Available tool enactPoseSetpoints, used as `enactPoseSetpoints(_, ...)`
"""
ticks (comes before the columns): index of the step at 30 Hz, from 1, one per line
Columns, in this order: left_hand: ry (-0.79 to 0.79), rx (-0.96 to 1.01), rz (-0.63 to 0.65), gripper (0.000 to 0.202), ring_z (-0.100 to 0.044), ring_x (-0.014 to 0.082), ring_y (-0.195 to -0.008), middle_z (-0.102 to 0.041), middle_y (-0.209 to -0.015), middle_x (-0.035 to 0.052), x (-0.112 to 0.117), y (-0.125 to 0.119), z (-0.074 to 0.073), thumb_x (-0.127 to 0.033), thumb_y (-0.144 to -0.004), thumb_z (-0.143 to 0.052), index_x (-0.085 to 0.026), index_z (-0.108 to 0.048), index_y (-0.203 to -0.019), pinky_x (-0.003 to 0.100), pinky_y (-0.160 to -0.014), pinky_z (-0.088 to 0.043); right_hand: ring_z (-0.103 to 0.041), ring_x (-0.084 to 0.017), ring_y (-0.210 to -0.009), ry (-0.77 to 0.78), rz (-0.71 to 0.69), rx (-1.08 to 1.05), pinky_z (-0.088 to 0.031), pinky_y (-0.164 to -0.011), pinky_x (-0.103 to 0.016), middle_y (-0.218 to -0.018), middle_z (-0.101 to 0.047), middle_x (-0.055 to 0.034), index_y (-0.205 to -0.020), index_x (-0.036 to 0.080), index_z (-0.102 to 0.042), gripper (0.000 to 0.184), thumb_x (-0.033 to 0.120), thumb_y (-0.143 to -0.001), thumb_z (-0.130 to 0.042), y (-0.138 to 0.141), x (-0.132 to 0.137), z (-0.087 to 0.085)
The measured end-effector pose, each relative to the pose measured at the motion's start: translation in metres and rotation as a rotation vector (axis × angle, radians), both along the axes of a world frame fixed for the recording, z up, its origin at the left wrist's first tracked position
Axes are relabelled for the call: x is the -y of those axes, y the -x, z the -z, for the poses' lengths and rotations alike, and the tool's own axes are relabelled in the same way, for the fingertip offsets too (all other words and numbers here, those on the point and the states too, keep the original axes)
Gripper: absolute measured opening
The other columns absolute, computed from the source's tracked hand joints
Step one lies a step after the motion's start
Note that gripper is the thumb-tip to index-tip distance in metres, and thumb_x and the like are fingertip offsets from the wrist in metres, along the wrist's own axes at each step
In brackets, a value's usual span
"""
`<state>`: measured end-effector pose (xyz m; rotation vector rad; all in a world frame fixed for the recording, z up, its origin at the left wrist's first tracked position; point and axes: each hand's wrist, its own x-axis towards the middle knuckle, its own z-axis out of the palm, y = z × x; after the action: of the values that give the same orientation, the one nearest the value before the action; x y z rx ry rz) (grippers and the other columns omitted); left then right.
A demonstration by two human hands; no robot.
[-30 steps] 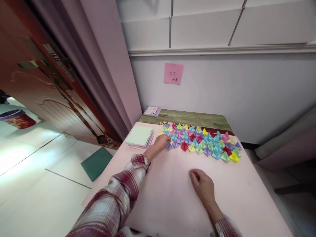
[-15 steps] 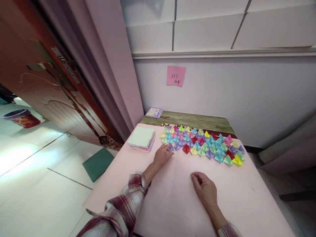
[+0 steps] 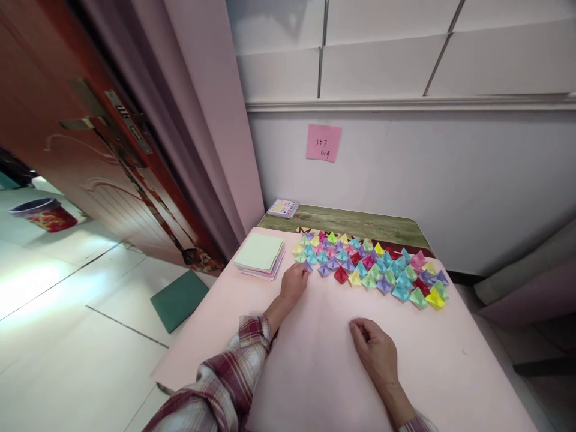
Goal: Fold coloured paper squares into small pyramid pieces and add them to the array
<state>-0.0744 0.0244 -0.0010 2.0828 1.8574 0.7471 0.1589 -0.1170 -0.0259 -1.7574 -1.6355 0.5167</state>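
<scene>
— dozens of little folded paper pieces (image 3: 369, 268) are lying in rows at the far side of the pink table (image 3: 315, 372), aren't they?
— yes, small pointed shapes in purple, teal, green, yellow, pink and red, sitting packed edge to edge.
— what is the left hand (image 3: 294, 281) doing?
— it is reaching to the near left corner of the cluster, fingertips touching a purple piece (image 3: 308, 266); i cannot tell whether it is pinching it.
— and the right hand (image 3: 375, 349)?
— it is resting on the table, apart from the pieces, fingers loosely curled, holding nothing.
— anything beside them?
— a stack of paper squares (image 3: 261, 253) is sitting just left of the left hand.
</scene>
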Motion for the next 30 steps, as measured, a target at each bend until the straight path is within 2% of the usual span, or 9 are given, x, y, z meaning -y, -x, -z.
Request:
enactPoseSetpoints(5,0.016,-0.025,-0.009,0.015,-0.059,0.0174,-0.081,-0.065,-0.086,0.0048,-0.003,-0.006,-0.004,-0.017,-0.085,-0.053,-0.019,-0.067,-0.082,0.027,-0.075,-0.042,-0.064,-0.017,-0.065,-0.015,-0.005,-0.007,-0.046,-0.06,-0.026,-0.081,-0.072,-0.0021,-0.086,0.025,-0.07,0.03,0.045,-0.088,-0.048,0.0,0.0,0.002)
enactPoseSetpoints(14,0.035,-0.051,-0.028,0.014,-0.061,0.0171,-0.085,-0.066,-0.092,0.0037,0.001,0.001,-0.006,-0.017,-0.085,-0.054,-0.021,-0.067,-0.092,0.026,-0.077,-0.043,-0.063,-0.017,-0.064,-0.003,0.001,-0.008,-0.046,-0.059,-0.025,-0.078,-0.07,-0.0014,-0.087,0.025,-0.069,0.029,0.045,-0.088,-0.049,0.0,-0.001,0.0)
enactPoseSetpoints(18,0.013,-0.063,-0.048,0.027,-0.061,0.0178,-0.091,-0.065,-0.102,0.0044,0.008,-0.005,-0.008,-0.024,-0.088,-0.056,-0.023,-0.06,-0.115,0.026,-0.076,-0.044,-0.063,-0.016,-0.063,-0.011,0.001,-0.001,-0.046,-0.058,-0.024,-0.076,-0.07,-0.0008,-0.086,0.025,-0.07,0.031,0.046,-0.088,-0.048,0.0,-0.001,0.001)
enactPoseSetpoints(20,-0.003,-0.094,-0.002,0.03,-0.06,0.0176,-0.094,-0.064,-0.108,0.0042,0.011,-0.011,-0.01,-0.026,-0.09,-0.054,-0.026,-0.058,-0.12,0.026,-0.077,-0.044,-0.063,-0.016,-0.062,-0.015,0.001,0.006,-0.046,-0.057,-0.024,-0.075,-0.07,-0.0009,-0.086,0.024,-0.07,0.032,0.047,-0.088,-0.047,0.0,-0.002,0.002)
enactPoseSetpoints(24,0.041,-0.202,0.18,0.027,-0.06,0.0188,-0.099,-0.063,-0.111,0.0046,0.01,-0.028,-0.011,-0.025,-0.093,-0.047,-0.028,-0.059,-0.117,0.027,-0.079,-0.045,-0.063,-0.018,-0.063,-0.025,-0.009,0.007,-0.046,-0.057,-0.025,-0.076,-0.071,-0.0031,-0.087,0.023,-0.07,0.037,0.049,-0.089,-0.045,-0.001,-0.002,0.004)
enactPoseSetpoints(30,0.1,-0.247,0.195,0.02,-0.062,0.0215,-0.09,-0.066,-0.102,0.0086,0.0,-0.045,-0.01,-0.023,-0.093,-0.047,-0.023,-0.064,-0.105,0.031,-0.076,-0.046,-0.063,-0.018,-0.062,-0.026,-0.021,-0.006,-0.046,-0.057,-0.025,-0.075,-0.07,-0.0047,-0.086,0.022,-0.07,0.039,0.05,-0.089,-0.044,0.0,-0.002,0.003)
